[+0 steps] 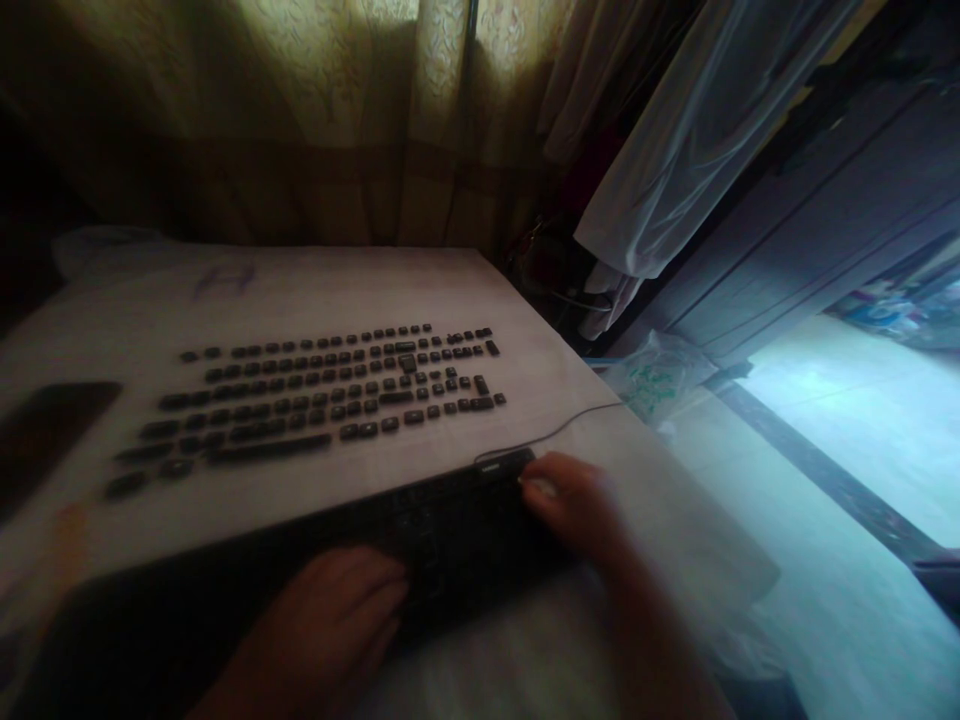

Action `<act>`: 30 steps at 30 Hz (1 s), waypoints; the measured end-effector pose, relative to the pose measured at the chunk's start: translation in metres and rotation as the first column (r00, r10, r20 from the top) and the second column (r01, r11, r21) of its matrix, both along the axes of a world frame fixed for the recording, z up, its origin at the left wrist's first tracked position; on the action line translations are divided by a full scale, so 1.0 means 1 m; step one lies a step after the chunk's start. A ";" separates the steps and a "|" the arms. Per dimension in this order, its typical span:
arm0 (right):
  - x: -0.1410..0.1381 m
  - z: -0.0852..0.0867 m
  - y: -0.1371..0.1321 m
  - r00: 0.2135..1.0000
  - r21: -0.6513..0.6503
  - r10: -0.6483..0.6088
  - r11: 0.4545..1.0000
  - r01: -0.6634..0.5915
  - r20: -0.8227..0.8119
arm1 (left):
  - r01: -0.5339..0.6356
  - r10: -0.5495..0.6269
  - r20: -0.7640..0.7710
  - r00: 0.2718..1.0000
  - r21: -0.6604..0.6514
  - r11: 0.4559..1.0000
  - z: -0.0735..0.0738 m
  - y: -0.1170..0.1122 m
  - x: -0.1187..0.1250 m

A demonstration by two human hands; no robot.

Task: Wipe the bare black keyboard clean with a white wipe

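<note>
A black keyboard base (300,550), its keycaps removed, lies slanted across the near part of the table. My left hand (337,610) rests on its middle, fingers laid over the surface and somewhat blurred. At the base's far right corner, my right hand (570,500) has its fingers closed together. A small pale spot shows at its fingertips, too blurred to name. Beyond the base, the loose black keycaps (315,380) are laid out in rows like a keyboard layout. The long space bar (270,447) lies in the nearest rows.
The white table (360,285) ends at a right edge above a tiled floor. A thin cable (577,418) runs from the base towards that edge. A dark flat object (52,430) lies at the left. Beside the table are a plastic bag (652,375) and hanging cloth (667,150).
</note>
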State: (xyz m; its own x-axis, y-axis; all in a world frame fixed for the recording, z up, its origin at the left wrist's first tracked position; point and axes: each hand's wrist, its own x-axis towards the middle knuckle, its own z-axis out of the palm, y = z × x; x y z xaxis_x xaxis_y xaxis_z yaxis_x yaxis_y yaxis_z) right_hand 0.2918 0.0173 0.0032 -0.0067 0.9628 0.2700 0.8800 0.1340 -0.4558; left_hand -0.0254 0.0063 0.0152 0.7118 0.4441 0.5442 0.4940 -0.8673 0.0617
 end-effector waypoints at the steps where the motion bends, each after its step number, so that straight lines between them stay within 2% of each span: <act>1: -0.001 0.000 0.000 1.000 0.000 0.003 1.000 -0.003 -0.005 | 0.002 -0.002 0.003 1.000 0.002 1.000 0.001 0.000 0.000; 5: 0.001 0.003 0.000 0.994 0.043 -0.017 0.999 0.021 -0.109 | 0.000 0.000 0.009 1.000 -0.021 1.000 0.003 0.000 0.000; 7: 0.005 0.005 -0.001 0.969 0.091 -0.098 0.989 0.121 -0.226 | -0.009 0.009 0.009 1.000 -0.032 0.999 0.003 0.000 0.001; 9: 0.012 0.009 -0.001 0.910 0.113 -0.228 0.953 0.282 -0.346 | -0.011 0.011 0.008 1.000 -0.014 1.000 0.002 0.000 0.001; 10: 0.015 0.010 0.000 0.877 0.103 -0.285 0.932 0.348 -0.388 | -0.008 0.008 0.008 1.000 0.002 1.000 0.002 0.000 0.001; 12: 0.019 0.013 0.000 0.837 0.063 -0.339 0.913 0.402 -0.429 | -0.003 0.003 0.006 1.000 0.016 1.000 0.000 0.001 0.000; 17: 0.016 0.013 0.001 0.842 -0.034 -0.312 0.943 0.332 -0.439 | 0.001 -0.001 -0.002 1.000 -0.010 1.000 -0.003 0.003 -0.004; 25: 0.017 0.005 0.001 0.903 -0.081 -0.256 0.967 0.243 -0.344 | 0.025 -0.024 -0.041 0.999 0.041 0.999 -0.010 0.003 -0.009; 30: 0.017 -0.001 0.001 0.930 -0.090 -0.240 0.971 0.223 -0.277 | 0.013 -0.013 -0.012 1.000 0.056 0.998 -0.012 0.003 -0.007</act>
